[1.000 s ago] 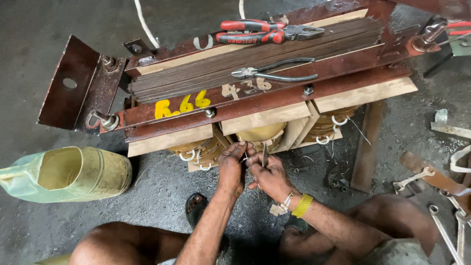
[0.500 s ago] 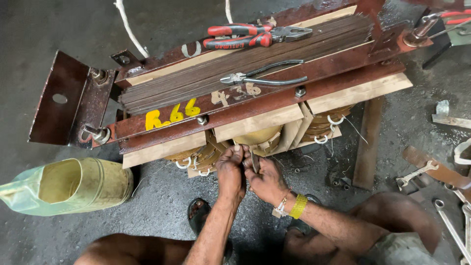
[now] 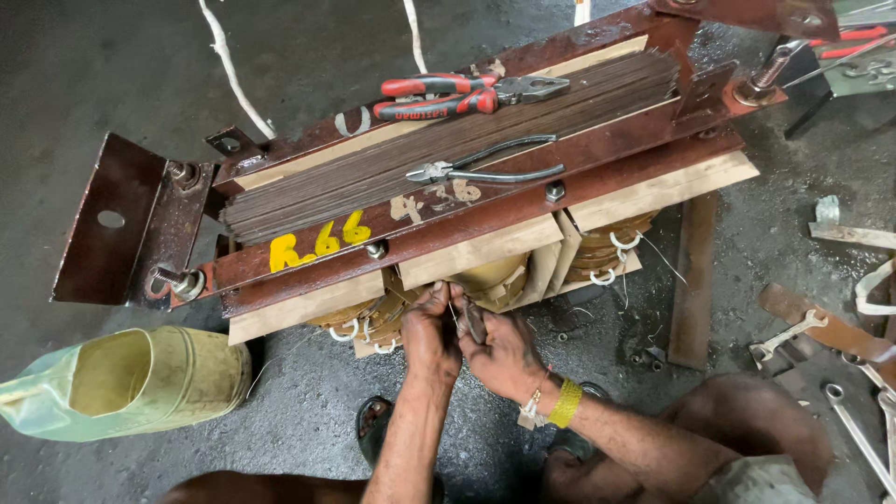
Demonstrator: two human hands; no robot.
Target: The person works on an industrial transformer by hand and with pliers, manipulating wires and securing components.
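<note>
Two hands at work, lower centre of the frame, both mine. Left hand [image 3: 431, 338]: fingers curled shut against the underside of the transformer [image 3: 448, 201], pinching at the windings; what exactly they pinch I cannot tell. Right hand [image 3: 504, 355]: fingers closed round a small dark metal tool [image 3: 474, 322], its tip pointed up into the same spot, just beside the left hand. Yellow band [image 3: 565, 403] on the right wrist.

Transformer: large rusty-brown frame lying across the middle of the frame, slanting from centre left up to upper right, on the dark floor [image 3: 112, 84]. Stack of thin dark plates [image 3: 373, 173] along its top. Pale wooden blocks [image 3: 476, 250] under the frame bar. Yellowish coils [image 3: 490, 280] below them, directly above my hands. Yellow painted marks [image 3: 322, 245] on the bar, left of centre.

Red-handled pliers [image 3: 467, 96]: lying on top of the transformer, upper centre. Black-handled pliers [image 3: 485, 168]: lying on the plates just below the red pair.

Cut-open green jug [image 3: 121, 383]: on its side on the floor, lower left. Wrenches [image 3: 789, 336]: on the floor, right edge. Sandal [image 3: 376, 425]: bottom centre, beside my left forearm.
</note>
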